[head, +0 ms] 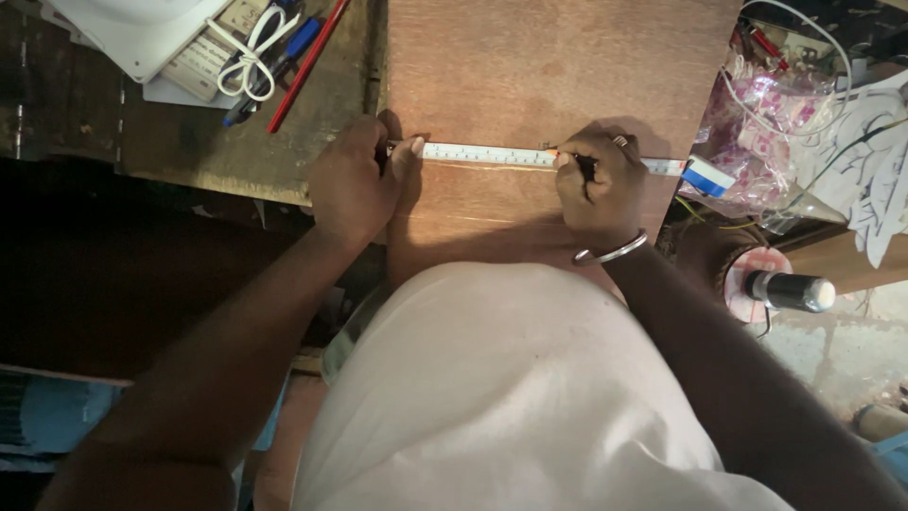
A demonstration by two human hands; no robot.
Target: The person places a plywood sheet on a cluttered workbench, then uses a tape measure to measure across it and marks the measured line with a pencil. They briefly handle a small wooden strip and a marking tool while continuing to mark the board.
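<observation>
A flat reddish-brown plywood board (558,66) lay across the scarred wooden workbench (189,151), its near edge reaching the person's pale shirt. A white measuring tape with fine black marks (487,154) ran straight across the board from side to side, lying flat on the wood. The left hand (352,185) sat at the board's left edge, curled closed, its thumb pressed down on the tape's end to pin it there. The right hand (598,185), with a ring on one finger and a silver metal bangle (610,253) at the wrist, was bunched tight around a short pencil with an orange tip (567,161); the tip touched the board right at the tape's lower edge, though the fingers hid most of the shaft, so I could not be sure how long it was. Past that hand the tape went on to the board's right edge, where a small blue and white block (707,177) lay just beside it. On the bench to the upper left lay a red pencil (307,66), a coiled white cord (251,57) and a white plastic casing (142,33). To the right were crinkled clear plastic bags with pink contents (757,123), and lower down a black and silver cylinder (790,291).
</observation>
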